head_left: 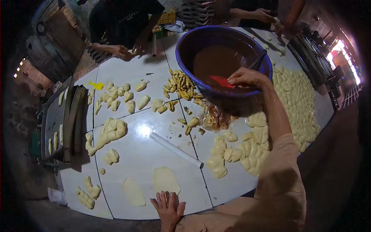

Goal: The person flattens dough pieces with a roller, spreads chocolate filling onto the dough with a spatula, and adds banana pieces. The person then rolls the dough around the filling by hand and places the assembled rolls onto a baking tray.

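My right hand (249,78) reaches over the near rim of a large blue basin (184,69) and grips a red scraper (221,81). Smooth brown paste (218,60) fills the basin's bottom, and a dark-handled tool (259,60) leans on its right side. Low on the table, my left hand (168,207) rests flat with fingers spread, its fingertips at the bottom edge of a rolled-out dough sheet (166,179). A second thin dough sheet (133,192) lies just left of it. Above these sheets, a white rolling tube (176,149) lies slantwise.
Banana pieces (181,83) are heaped left of the basin, near a brown-smeared plastic bag (215,116). Dough lumps (112,131) are scattered leftward; many filled dough pieces (295,104) cover the right. Trays (58,123) stand at the left edge. Two other people work across the table (154,123).
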`<state>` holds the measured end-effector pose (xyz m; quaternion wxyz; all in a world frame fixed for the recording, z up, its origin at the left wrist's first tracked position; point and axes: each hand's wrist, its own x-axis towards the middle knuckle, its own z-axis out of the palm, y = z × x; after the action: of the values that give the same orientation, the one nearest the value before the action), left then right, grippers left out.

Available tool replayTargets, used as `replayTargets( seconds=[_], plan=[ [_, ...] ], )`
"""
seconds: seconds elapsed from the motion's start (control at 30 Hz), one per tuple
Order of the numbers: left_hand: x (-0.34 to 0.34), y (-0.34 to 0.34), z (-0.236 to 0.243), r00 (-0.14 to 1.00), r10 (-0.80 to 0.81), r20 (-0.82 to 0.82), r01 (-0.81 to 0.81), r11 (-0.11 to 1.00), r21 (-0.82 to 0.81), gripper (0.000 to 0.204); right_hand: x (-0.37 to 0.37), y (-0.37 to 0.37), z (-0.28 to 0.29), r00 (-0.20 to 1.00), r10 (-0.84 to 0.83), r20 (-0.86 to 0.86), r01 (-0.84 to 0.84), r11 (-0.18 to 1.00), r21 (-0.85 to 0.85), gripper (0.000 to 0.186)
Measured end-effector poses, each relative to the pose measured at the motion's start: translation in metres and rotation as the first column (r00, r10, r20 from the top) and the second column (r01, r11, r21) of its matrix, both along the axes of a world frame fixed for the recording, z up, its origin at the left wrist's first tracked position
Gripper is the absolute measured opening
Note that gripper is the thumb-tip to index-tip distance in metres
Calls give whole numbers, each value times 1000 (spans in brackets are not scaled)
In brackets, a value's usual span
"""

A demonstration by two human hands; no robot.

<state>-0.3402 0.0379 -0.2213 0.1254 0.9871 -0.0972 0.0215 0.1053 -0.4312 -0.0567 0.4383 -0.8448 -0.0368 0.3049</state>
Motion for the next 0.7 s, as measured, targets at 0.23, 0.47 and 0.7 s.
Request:
replayTargets(
  seconds=[0.23,0.47,0.7],
  plan=[
    [-5,2,9,994,20,104,-9,995,-103,48,-25,32,9,981,14,191,-35,994,105,37],
    [24,-6,22,981,9,193,33,976,-213,39,-110,114,39,973,228,25,-228,973,27,34],
    [13,2,17,975,59,215,5,958,-287,45,-216,230,-25,897,422,130,-419,906,-50,32]
  ],
)
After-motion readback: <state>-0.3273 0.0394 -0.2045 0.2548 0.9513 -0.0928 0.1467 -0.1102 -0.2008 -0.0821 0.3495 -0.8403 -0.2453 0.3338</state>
